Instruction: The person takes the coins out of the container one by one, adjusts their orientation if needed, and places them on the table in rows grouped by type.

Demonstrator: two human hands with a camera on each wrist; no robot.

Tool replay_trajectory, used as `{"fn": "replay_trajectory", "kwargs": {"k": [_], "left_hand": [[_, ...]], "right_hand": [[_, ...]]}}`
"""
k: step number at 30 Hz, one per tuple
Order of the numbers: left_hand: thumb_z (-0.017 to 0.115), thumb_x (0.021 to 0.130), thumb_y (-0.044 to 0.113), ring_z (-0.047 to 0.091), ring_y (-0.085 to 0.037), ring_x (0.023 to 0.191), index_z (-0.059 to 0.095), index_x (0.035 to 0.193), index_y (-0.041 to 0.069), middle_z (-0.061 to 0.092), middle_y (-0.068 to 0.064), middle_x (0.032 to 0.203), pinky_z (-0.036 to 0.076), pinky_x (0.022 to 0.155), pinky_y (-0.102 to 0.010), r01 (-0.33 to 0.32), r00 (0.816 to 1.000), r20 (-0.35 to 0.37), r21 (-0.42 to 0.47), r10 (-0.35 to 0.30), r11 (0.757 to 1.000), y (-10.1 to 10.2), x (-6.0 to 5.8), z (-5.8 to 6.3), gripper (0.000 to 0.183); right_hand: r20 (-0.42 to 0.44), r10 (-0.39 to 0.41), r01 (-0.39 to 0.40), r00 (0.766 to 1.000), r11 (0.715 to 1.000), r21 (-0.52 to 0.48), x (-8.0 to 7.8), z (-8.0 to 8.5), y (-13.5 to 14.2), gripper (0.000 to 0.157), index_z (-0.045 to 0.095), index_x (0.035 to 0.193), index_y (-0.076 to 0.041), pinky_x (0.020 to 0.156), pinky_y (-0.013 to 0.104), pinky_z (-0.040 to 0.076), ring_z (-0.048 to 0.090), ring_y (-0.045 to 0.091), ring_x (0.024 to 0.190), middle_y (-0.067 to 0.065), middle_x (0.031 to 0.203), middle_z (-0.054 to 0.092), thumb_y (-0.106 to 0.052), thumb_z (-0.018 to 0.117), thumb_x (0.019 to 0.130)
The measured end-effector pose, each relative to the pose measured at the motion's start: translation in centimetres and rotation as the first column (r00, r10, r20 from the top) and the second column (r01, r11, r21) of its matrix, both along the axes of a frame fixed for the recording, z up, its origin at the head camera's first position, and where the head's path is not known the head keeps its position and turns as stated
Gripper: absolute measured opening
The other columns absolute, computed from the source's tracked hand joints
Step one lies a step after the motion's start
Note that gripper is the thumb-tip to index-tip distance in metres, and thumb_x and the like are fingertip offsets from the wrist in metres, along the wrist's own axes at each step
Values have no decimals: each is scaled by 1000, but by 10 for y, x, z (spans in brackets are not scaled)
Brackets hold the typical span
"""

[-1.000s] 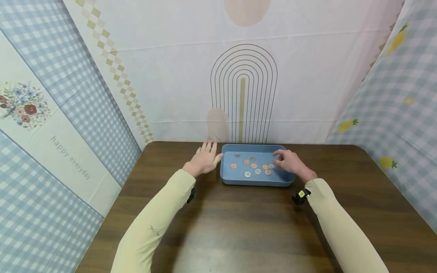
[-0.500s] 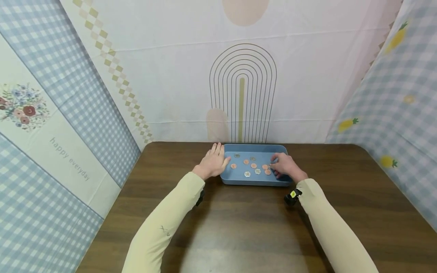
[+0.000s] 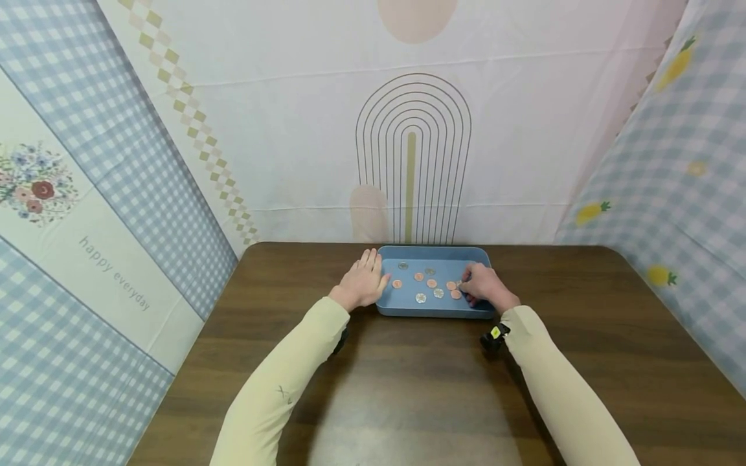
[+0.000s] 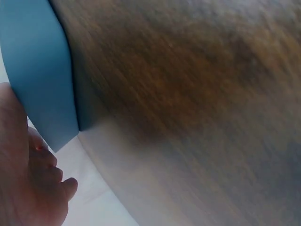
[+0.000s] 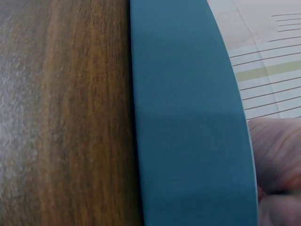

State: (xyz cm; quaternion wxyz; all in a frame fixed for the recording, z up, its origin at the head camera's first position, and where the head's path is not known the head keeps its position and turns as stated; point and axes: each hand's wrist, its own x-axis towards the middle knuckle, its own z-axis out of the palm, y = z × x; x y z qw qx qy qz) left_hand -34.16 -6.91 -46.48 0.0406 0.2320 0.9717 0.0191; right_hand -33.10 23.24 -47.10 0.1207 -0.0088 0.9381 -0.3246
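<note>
A blue rectangular tray (image 3: 408, 307) sits at the table's far edge with several copper and silver coins in it. My left hand (image 3: 362, 283) lies at the tray's left rim in the head view, fingers straight and pointing away, thumb over the edge. My right hand (image 3: 485, 283) reaches over the tray's right part, its curled fingers and thumb pinching a silver coin (image 3: 459, 284), mostly covered by the fingertips. Close by lie two copper coins, one coin (image 3: 451, 285) and a second coin (image 3: 456, 294). The right wrist view shows the tray's outer wall (image 5: 188, 103) and part of the hand.
Brown wooden table (image 3: 408, 375) extends in front of the tray. A white patterned cloth (image 3: 291, 149) hangs right behind it, with blue checked cloths at both sides. Other coins lie toward the tray's left, among them a copper coin (image 3: 397, 284) and a silver coin (image 3: 421, 298).
My left hand has moved right from beside the tray onto its left rim. My right hand has come slightly left and down, its fingertips closing on the silver coin.
</note>
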Motion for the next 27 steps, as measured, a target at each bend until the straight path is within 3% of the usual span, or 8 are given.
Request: {"fn": "replay_trajectory", "kwargs": {"k": [16, 27], "left_hand": [[22, 106, 38, 8, -32, 154, 15, 155, -3, 9, -20, 165, 17, 125, -43, -9, 1000, 6, -6, 9, 1000, 3, 1, -5, 65], [25, 104, 32, 11, -33, 153, 17, 155, -4, 12, -20, 164, 18, 125, -43, -10, 1000, -11, -15, 10, 1000, 4, 0, -3, 63]], "right_hand": [[-52, -10, 13, 999, 999, 41, 2, -2, -4, 18, 50, 97, 0, 48, 27, 53, 60, 14, 50, 8, 66, 59, -11, 62, 90], [-113, 29, -31, 993, 999, -24, 2, -1, -6, 17, 54, 101, 1, 48, 29, 54, 60, 15, 53, 11, 73, 63, -10, 63, 92]]}}
